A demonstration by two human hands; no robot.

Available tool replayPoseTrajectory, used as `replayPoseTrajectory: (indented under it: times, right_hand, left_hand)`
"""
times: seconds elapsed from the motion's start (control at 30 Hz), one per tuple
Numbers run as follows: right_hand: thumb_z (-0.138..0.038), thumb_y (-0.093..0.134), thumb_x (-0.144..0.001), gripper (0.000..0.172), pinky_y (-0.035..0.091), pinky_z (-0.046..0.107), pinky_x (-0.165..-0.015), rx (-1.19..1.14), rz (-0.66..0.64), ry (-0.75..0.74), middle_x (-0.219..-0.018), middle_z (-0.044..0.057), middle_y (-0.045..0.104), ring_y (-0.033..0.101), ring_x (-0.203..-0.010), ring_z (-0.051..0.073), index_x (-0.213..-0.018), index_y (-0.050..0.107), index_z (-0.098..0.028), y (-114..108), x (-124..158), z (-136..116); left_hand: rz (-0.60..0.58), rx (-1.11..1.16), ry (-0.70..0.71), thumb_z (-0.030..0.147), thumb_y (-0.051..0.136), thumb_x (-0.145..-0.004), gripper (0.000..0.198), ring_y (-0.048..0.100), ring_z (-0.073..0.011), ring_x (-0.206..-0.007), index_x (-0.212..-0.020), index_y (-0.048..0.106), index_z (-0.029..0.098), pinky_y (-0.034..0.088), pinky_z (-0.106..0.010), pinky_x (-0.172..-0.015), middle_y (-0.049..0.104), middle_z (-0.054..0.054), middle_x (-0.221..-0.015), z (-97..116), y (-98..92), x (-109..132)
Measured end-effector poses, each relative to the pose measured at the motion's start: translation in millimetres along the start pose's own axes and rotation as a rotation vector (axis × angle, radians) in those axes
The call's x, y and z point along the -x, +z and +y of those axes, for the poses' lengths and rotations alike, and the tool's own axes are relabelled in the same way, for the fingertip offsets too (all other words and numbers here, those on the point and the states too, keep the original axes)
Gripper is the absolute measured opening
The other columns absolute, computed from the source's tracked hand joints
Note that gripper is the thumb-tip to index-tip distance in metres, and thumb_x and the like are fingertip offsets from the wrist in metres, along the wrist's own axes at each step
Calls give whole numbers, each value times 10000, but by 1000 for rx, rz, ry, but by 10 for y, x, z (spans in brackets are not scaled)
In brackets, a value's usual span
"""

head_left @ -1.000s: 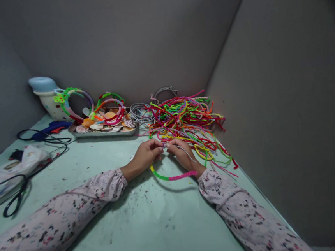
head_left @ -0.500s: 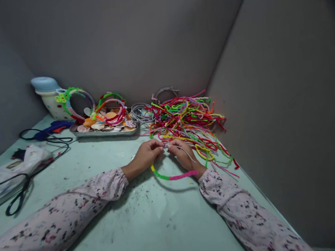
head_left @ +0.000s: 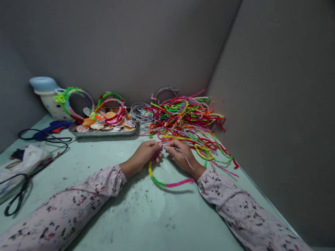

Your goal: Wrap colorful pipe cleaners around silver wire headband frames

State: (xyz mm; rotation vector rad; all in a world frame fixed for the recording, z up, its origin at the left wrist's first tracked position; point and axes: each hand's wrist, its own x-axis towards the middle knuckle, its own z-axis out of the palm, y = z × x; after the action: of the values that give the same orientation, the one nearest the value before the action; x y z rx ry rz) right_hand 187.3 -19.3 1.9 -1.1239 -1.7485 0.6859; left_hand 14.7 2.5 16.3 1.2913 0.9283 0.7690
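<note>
My left hand (head_left: 147, 154) is closed on a curved wire wrapped in fuzzy pipe cleaner (head_left: 158, 181). Its covering runs purple at the fingers, then yellow, green and pink, and the pink end hangs over the table at the lower right. Opposite it, my right hand (head_left: 182, 154) pinches the bare grey wire (head_left: 186, 159) that comes out of the purple part. The loose end of this wire arcs back over the right hand. Both sets of fingertips are close together. The exact grip inside the left fingers is partly hidden.
A big pile of colourful pipe cleaners (head_left: 184, 116) lies behind my right hand, beside coiled grey wire (head_left: 143, 112). At the back left, a metal tray (head_left: 103, 134) holds shells and wrapped hoops. A blue-lidded container (head_left: 47, 97), black cord (head_left: 28, 177) and plastic bag (head_left: 35, 156) stand or lie left.
The fuzzy-wrapped curve has dropped slightly and swung left. The purple section now shows at my left fingers, which have turned a little. My right hand stays close to the same spot.
</note>
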Motion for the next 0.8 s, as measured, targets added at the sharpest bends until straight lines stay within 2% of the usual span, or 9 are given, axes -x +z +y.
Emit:
replayPoseTrajectory:
  times: [0.53, 0.8]
  right_hand:
    - [-387, 542, -858, 217, 420, 261, -650, -62, -11, 57, -765, 4, 630, 552, -692, 148, -813, 619, -189, 2, -5, 29]
    - [-369, 538, -857, 207, 401, 248, -615, -52, -24, 101, -727, -7, 612, 527, -657, 138, -809, 620, -185, -1, -7, 26]
  left_hand:
    - [6, -86, 38, 412, 603, -780, 293, 511, -70, -427, -697, 506, 149, 357, -179, -409, 578, 15, -583, -43, 4, -41]
    - [77, -389, 221, 411, 504, -840, 262, 481, -82, -447, -727, 507, 174, 340, -186, -428, 549, 36, -562, -135, -18, -63]
